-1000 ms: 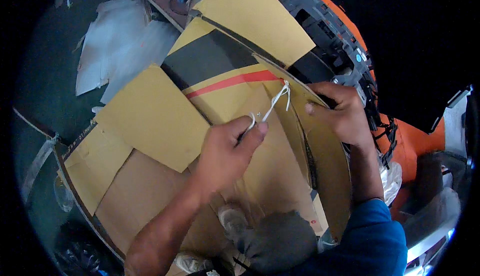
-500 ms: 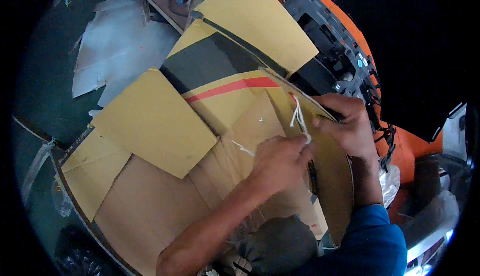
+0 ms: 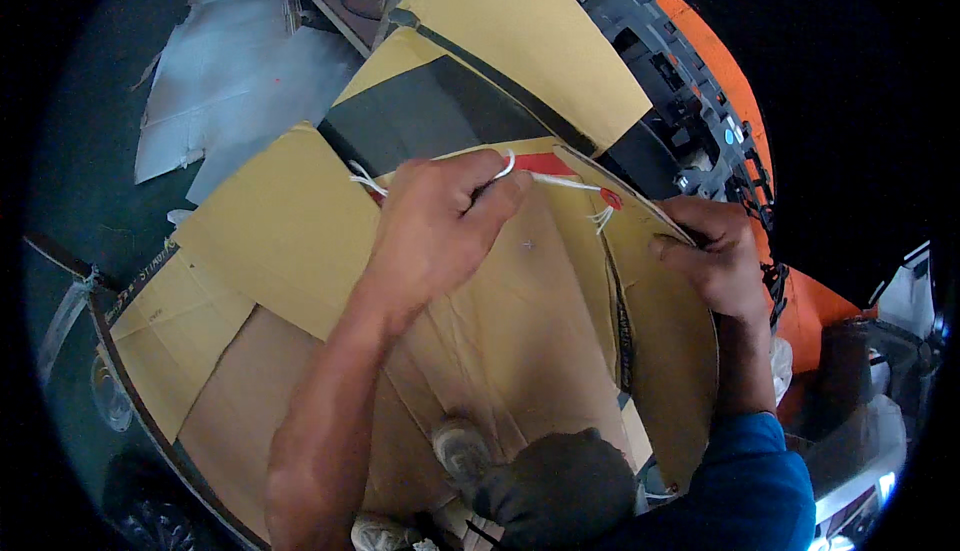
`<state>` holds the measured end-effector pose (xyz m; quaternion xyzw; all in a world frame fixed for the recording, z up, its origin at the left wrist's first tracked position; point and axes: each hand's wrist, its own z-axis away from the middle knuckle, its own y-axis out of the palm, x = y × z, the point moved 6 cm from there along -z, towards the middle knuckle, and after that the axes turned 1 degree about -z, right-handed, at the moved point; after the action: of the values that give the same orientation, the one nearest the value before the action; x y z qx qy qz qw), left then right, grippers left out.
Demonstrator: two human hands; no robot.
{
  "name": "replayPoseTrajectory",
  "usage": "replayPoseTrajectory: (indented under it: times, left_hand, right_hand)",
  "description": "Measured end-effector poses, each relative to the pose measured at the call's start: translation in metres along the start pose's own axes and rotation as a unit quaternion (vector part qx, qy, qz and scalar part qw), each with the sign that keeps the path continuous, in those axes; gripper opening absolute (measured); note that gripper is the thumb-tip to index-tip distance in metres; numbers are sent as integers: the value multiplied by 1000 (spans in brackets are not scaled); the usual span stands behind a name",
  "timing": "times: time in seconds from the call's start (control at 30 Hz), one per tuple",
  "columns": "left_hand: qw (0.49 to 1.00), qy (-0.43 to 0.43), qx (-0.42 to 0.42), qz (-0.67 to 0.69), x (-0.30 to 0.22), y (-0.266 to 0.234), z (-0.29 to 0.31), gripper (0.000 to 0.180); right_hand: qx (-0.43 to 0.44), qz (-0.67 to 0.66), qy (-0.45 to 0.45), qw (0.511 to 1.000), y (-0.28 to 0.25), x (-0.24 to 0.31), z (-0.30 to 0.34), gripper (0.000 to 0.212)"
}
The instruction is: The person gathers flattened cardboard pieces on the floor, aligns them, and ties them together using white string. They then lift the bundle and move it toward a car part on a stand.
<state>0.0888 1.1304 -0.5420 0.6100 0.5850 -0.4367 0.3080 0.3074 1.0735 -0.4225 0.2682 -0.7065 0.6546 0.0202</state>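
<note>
A white string runs taut from a red-ringed hole in a cardboard flap to my left hand. That hand is closed in a pinch on the string, and its loose end hangs out past the knuckles on the left. My right hand grips the flap's upper edge, thumb on the near face and fingers behind it. Short white strands dangle below the hole. Beneath my hands spreads a large opened cardboard box, yellowish and brown, with black and red printed bands.
Other flaps stick out at the left and top. A black plastic frame part lies on an orange surface at the right. Whitish sheets lie on the dark green floor. A dark grey rounded shape covers the bottom middle.
My left hand has moved up and to the left, drawing the white string out taut from the hole. My right hand still holds the flap's edge.
</note>
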Motion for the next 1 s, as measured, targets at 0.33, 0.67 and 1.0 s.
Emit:
replayPoseTrajectory:
  times: [0.33, 0.67, 1.0]
  left_hand:
    - [979, 60, 196, -9, -61, 121, 90, 20]
    - [982, -82, 168, 23, 32, 71, 88, 20]
    - [950, -168, -83, 248, 6, 52, 40, 25]
  right_hand:
    - [7, 11, -60, 998, 0, 0, -1, 29]
    - [-43, -116, 115, 986, -20, -37, -9, 25]
    - [-68, -53, 55, 995, 0, -13, -5, 27]
